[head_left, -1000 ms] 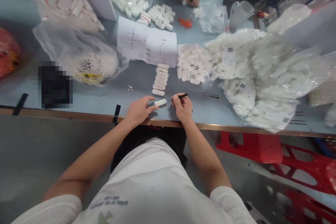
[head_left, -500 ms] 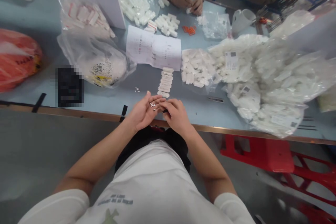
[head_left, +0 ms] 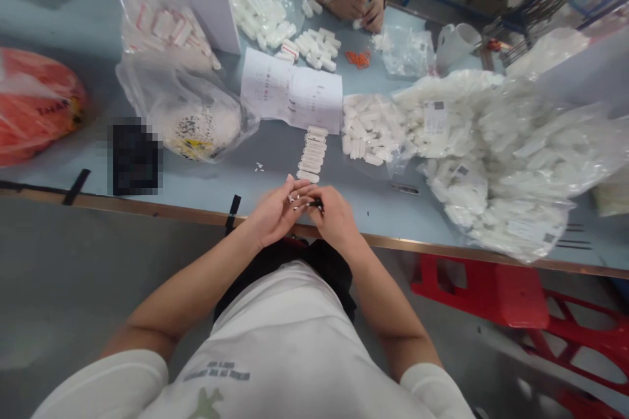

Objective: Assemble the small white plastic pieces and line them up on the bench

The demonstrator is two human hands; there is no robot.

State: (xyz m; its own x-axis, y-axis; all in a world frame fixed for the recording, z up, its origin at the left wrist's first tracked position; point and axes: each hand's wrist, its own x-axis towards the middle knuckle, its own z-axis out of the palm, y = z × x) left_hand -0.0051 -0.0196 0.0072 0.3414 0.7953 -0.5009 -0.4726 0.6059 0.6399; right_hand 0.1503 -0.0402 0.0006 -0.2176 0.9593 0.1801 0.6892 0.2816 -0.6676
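Observation:
My left hand (head_left: 271, 217) is turned palm up near the table edge, and small white pieces (head_left: 295, 198) lie in its palm and on its fingers. Right beside it, my right hand (head_left: 336, 219) is closed, with thumb and fingers pinching a small black object (head_left: 315, 203) over the left fingertips. The kind of that object is too small to make out. Just beyond the hands a column of flat white rounded casings (head_left: 311, 156) lies side by side on the table. A few tiny white bits (head_left: 259, 167) rest to the left of the column.
A printed sheet (head_left: 289, 93) lies behind the column. Clear bags of white casings (head_left: 371, 127) crowd the right; a bulging plastic bag (head_left: 201, 127) stands left. Tweezers (head_left: 405, 189) lie on the right. Across the table a person's hands (head_left: 362, 10) hold a white pen-like stick.
The view has shifted slightly. My right fingers have turned so that the black object shows more clearly, and both hands stay close together.

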